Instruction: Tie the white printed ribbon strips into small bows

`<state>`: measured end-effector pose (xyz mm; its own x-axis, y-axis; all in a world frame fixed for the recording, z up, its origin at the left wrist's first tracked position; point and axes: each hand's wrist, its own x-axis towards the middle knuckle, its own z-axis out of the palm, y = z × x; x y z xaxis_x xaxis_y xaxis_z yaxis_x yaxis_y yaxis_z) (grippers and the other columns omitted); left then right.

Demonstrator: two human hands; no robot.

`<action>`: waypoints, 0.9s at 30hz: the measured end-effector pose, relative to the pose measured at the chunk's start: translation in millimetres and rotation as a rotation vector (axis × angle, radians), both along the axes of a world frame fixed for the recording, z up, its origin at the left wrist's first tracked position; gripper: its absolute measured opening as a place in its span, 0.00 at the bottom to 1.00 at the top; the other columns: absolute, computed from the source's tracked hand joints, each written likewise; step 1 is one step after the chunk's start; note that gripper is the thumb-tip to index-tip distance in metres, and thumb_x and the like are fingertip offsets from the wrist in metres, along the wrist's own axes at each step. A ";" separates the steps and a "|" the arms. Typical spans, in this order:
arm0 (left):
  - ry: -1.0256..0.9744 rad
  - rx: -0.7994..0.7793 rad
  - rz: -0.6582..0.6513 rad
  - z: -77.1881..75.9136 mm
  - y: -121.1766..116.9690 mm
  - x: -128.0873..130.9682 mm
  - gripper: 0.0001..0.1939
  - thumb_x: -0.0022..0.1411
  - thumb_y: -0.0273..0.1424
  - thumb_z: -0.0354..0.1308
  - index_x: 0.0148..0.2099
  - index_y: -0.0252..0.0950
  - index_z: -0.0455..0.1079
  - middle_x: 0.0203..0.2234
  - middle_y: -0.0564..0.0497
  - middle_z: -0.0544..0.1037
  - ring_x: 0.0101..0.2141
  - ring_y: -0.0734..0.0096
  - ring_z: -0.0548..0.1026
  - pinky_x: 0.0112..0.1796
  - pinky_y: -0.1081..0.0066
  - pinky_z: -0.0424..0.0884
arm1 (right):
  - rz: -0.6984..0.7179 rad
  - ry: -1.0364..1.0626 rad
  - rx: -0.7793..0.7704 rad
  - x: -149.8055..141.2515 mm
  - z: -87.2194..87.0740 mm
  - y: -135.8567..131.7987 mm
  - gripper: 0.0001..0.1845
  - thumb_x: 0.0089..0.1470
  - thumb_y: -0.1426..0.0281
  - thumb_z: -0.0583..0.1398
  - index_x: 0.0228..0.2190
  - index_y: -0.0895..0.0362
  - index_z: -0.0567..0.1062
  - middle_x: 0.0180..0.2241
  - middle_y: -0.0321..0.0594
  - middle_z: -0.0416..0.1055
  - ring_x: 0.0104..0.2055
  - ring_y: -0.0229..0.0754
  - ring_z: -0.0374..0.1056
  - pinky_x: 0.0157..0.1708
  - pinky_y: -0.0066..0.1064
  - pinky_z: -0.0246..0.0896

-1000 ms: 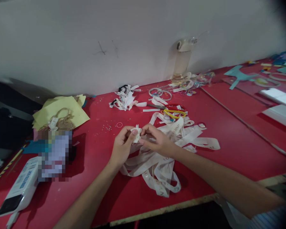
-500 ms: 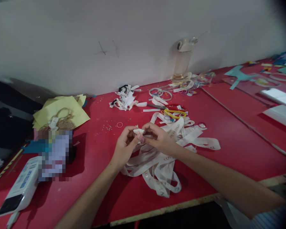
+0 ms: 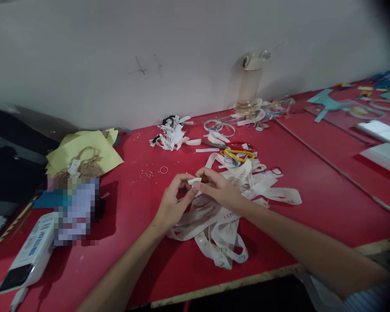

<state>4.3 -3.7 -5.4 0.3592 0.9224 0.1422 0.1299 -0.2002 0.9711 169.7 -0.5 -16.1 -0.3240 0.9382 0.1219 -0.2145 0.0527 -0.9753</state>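
Between my fingertips is a small folded piece of white ribbon (image 3: 194, 180). My left hand (image 3: 174, 200) pinches it from the left, fingers curled. From the right, my right hand (image 3: 216, 187) closes on the same piece, its thumb pressed against the near side. Beneath and beside both hands spreads a loose heap of long white printed ribbon (image 3: 222, 242). Scissors with red and yellow handles (image 3: 238, 154) lie just beyond the heap. A pink elastic band (image 3: 164, 170) rests on the table to the left of my fingers.
Behind the scissors, knotted white and black ribbon pieces (image 3: 172, 134) lie near the wall. A clear bottle (image 3: 248, 84) stands at the back. Yellow paper with twine (image 3: 107, 158) and a white power bank (image 3: 35, 247) are on the left. A phone (image 3: 381, 132) lies right.
The folded ribbon piece has tilted and shifted slightly right in my fingers. My right thumb has moved a little across it. Both hands keep their pinch.
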 end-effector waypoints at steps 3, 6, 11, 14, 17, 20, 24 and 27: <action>0.021 0.025 -0.031 -0.4 1.4 0.0 0.13 0.62 0.33 0.55 0.48 0.38 0.63 0.32 0.52 0.70 0.35 0.73 0.69 0.38 0.73 0.65 | -0.035 -0.036 0.023 -0.7 -2.4 0.6 0.13 0.55 0.60 0.60 0.33 0.56 0.66 0.29 0.33 0.63 0.31 0.34 0.60 0.32 0.26 0.56; 0.015 0.014 -0.048 0.3 2.4 -0.6 0.14 0.62 0.34 0.55 0.49 0.38 0.62 0.32 0.53 0.69 0.34 0.73 0.69 0.37 0.73 0.65 | -0.048 -0.040 0.026 -1.2 -4.6 0.9 0.13 0.55 0.59 0.59 0.33 0.55 0.66 0.27 0.32 0.62 0.30 0.34 0.59 0.31 0.26 0.55; -0.013 -0.033 -0.085 1.5 2.6 -2.0 0.17 0.61 0.34 0.56 0.52 0.39 0.61 0.32 0.53 0.67 0.34 0.73 0.67 0.36 0.73 0.66 | -0.052 -0.004 -0.002 -1.6 -5.1 0.9 0.15 0.54 0.57 0.60 0.33 0.55 0.66 0.26 0.31 0.61 0.28 0.34 0.58 0.29 0.26 0.55; -0.044 -0.045 -0.104 0.7 2.8 -2.7 0.18 0.61 0.34 0.56 0.53 0.39 0.61 0.32 0.53 0.66 0.33 0.74 0.67 0.36 0.73 0.66 | -0.080 -0.013 0.005 -1.2 -3.7 1.1 0.15 0.55 0.57 0.59 0.32 0.55 0.66 0.26 0.31 0.60 0.27 0.34 0.57 0.27 0.25 0.53; -0.095 -0.083 -0.103 -0.8 3.2 -2.6 0.17 0.62 0.34 0.55 0.53 0.41 0.61 0.31 0.54 0.65 0.29 0.76 0.66 0.31 0.75 0.65 | -0.103 -0.037 0.021 -0.8 -2.1 1.2 0.15 0.55 0.57 0.59 0.31 0.55 0.66 0.24 0.30 0.58 0.26 0.33 0.54 0.25 0.25 0.50; -0.102 -0.122 -0.074 -1.0 3.2 -1.3 0.16 0.63 0.36 0.54 0.52 0.41 0.62 0.29 0.54 0.66 0.25 0.77 0.64 0.27 0.76 0.63 | -0.084 -0.039 -0.001 -0.6 -1.9 0.9 0.15 0.55 0.56 0.59 0.32 0.55 0.65 0.24 0.30 0.57 0.24 0.33 0.53 0.23 0.25 0.48; -0.064 -0.134 -0.010 0.6 2.8 0.5 0.14 0.62 0.38 0.54 0.50 0.40 0.64 0.29 0.53 0.70 0.25 0.75 0.65 0.25 0.76 0.63 | -0.060 -0.062 0.022 -1.0 -2.5 -0.1 0.16 0.54 0.55 0.59 0.32 0.55 0.65 0.25 0.30 0.57 0.25 0.34 0.53 0.24 0.25 0.49; -0.038 -0.123 0.032 1.8 2.7 0.8 0.14 0.62 0.38 0.54 0.48 0.40 0.66 0.30 0.52 0.72 0.25 0.76 0.66 0.24 0.76 0.63 | -0.044 -0.071 0.059 -1.6 -2.3 -0.7 0.16 0.55 0.56 0.59 0.32 0.55 0.65 0.25 0.30 0.57 0.26 0.34 0.54 0.25 0.25 0.50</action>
<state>5.0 -0.9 -3.6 0.3257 0.9446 0.0405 0.0965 -0.0758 0.9924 168.0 -1.3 -18.4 -0.2928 0.9435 0.1551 -0.1409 0.1179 -0.9830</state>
